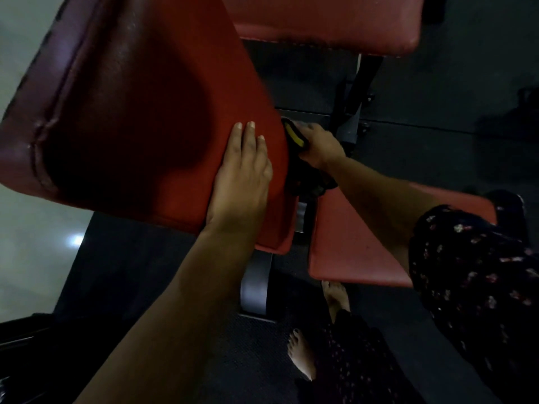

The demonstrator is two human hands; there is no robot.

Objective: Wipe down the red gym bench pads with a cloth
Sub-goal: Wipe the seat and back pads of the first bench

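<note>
Dark rubber flooring (437,112) spreads under the gym equipment, with a pale glossy floor (35,228) at the left. On it stands a bench whose large red vinyl back pad (140,112) fills the centre and left of the view, tilted, with a stitched seam along its far left edge. The dark cloth with a yellow strip (294,138) is pressed against this pad's right side edge. The right hand (320,144) grips the cloth, fingers curled round it. The left hand (242,173) lies flat on the pad's top face just beside that edge, fingers straight and together. A smaller red seat pad (344,252) sits below the right forearm, and another red pad (320,21) lies across the top. A black metal frame post (253,287) shows under the back pad. A dark floral sleeve (472,272) covers the right upper arm, and two bare feet (303,357) stand on the flooring.
</note>
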